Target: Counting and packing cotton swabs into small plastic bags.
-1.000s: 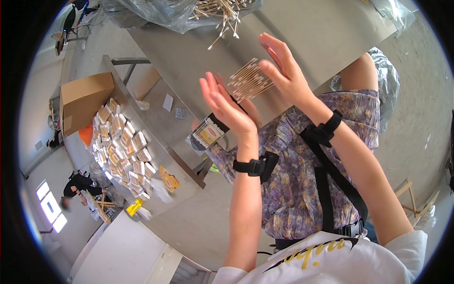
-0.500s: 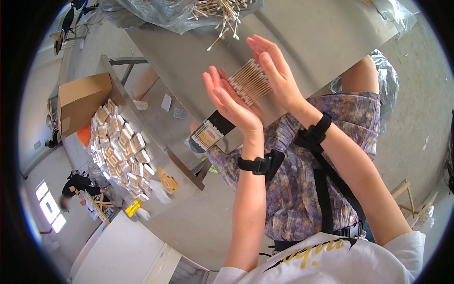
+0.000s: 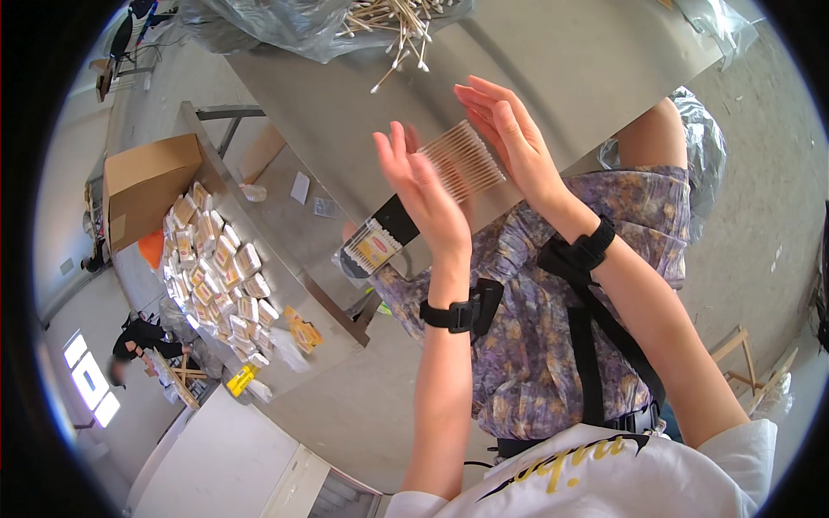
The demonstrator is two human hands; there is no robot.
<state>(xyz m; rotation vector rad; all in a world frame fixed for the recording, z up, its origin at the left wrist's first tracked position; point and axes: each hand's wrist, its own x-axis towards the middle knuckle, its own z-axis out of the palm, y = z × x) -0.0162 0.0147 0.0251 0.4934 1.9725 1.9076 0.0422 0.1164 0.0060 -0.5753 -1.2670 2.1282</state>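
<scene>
away from the swab row (image 3: 471, 164), loose swabs (image 3: 402, 26) touch a bag (image 3: 289, 26).

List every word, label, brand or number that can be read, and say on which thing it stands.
White shirt: large gold lettering; I do not copy printed words.
Swab pack: yellow label with red mark, too small to read.
Heaped packs: labels too small to read.
Yellow packet, orange packet: any print too small to read.
</scene>
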